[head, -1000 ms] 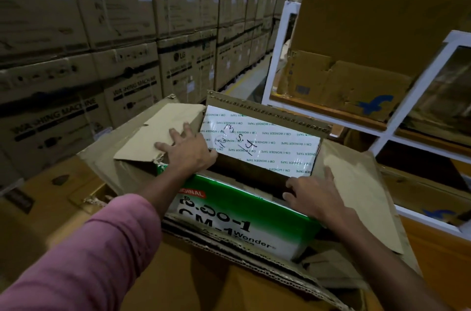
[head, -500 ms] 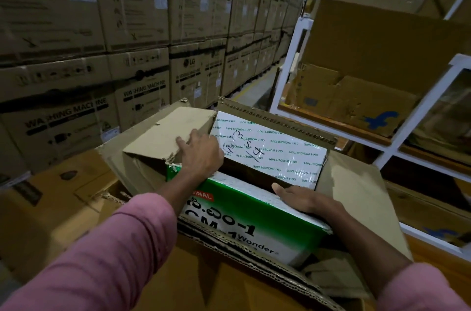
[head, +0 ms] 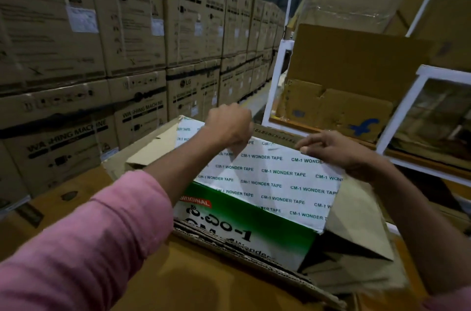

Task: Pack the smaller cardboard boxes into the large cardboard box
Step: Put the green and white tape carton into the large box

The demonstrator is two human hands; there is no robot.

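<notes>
The large cardboard box point(head: 254, 219), printed green and white with "CM-1 WONDER TAPE", sits low in front of the person, resting on brown corrugated cardboard point(head: 204, 272), its white top flap point(head: 275, 178) being drawn toward the person. The left hand point(head: 229, 126) is curled into a near fist at the far edge of that flap, its fingers point(head: 239, 143) appearing to pinch the edge, though the contact itself is hidden. The right hand point(head: 339, 150) sits further along the same edge, fingers point(head: 305, 149) bent and closed lightly on the rim. No smaller box shows; whether any already lie inside I cannot tell, since the flap covers the opening. The flap looks thin, stiff single-sheet board with a glossy face, so it should feel light but slick and will crease if bent away from its fold; holding it at the free edge with both hands, as now, seems the soundest grip. Just beside the right fingers a brown side flap point(head: 356, 221) stands up and could snag; beside the left fingers another brown flap point(head: 153, 150) is folded over. Beyond the fingers, a white shelf frame point(head: 275, 81) stands near, while stacked washing machine cartons point(head: 127, 43) sit well apart, so open room lies mainly toward the person.
</notes>
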